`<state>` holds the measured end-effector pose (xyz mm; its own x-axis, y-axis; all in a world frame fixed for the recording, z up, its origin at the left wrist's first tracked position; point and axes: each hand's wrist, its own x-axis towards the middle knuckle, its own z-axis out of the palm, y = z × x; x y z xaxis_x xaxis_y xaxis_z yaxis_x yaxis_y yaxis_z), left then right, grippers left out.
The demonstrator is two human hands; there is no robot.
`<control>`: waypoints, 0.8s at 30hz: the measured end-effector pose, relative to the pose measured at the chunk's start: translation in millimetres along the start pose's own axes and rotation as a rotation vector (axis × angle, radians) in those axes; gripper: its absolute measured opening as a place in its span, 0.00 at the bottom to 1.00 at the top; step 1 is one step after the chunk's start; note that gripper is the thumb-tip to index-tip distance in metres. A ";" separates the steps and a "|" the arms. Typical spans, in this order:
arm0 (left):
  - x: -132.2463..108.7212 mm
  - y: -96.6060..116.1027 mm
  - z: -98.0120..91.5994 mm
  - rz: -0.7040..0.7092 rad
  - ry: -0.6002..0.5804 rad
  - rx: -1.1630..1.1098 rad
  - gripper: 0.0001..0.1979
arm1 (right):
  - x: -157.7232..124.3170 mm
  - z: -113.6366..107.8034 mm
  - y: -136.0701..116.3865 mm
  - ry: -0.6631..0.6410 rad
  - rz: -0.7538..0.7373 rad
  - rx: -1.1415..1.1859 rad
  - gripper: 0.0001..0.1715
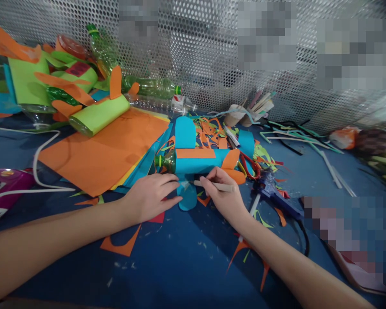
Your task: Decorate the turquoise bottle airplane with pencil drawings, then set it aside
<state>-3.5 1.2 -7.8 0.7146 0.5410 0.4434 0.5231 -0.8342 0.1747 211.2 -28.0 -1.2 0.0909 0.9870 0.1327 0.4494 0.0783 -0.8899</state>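
A bottle plane [199, 161] wrapped in blue paper, with orange stripe and blue wings, lies on the blue table [167, 266]. Its green cap points left. My left hand [151, 197] lies flat with fingers stretched out, pressing on the plane's near blue wing [187, 198]. My right hand [223, 195] is closed round a thin wooden stick [214, 185], whose tip points left onto that wing beside my left fingertips.
Orange paper sheets [106, 150] lie left of the plane. Green-and-orange bottle planes [96, 113] and empty bottles are at the back left. A blue glue gun [273, 193] and red scissors [252, 167] lie right. Paper scraps, a white cable and a pink device [3, 189] surround.
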 end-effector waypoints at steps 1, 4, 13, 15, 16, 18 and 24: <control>-0.1 0.1 -0.2 0.002 0.004 0.000 0.15 | -0.1 -0.1 -0.1 -0.003 0.000 -0.002 0.15; 0.0 0.2 -0.3 0.006 0.005 -0.007 0.15 | -0.2 -0.5 -1.4 0.005 -0.001 -0.011 0.15; -0.6 -0.4 0.7 -0.005 -0.003 0.001 0.16 | 0.4 -0.8 -2.2 0.006 -0.004 -0.023 0.15; -0.8 -0.2 0.7 -0.006 -0.002 0.000 0.16 | 0.0 -0.9 -1.9 -0.001 -0.006 -0.023 0.15; -0.7 -0.1 0.7 -0.005 -0.001 -0.001 0.16 | -0.1 -0.9 -1.7 0.001 -0.010 -0.025 0.15; -0.2 0.1 0.7 -0.003 -0.001 -0.002 0.16 | -0.2 -0.8 -1.5 0.010 -0.019 -0.034 0.15; -0.5 0.2 0.5 -0.006 -0.003 -0.003 0.16 | -0.1 -0.8 -1.8 0.002 -0.018 -0.027 0.15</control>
<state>-3.6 0.9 -8.4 0.7126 0.5466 0.4398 0.5261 -0.8311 0.1805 211.0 -28.4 0.7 0.0846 0.9851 0.1499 0.4745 0.0925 -0.8754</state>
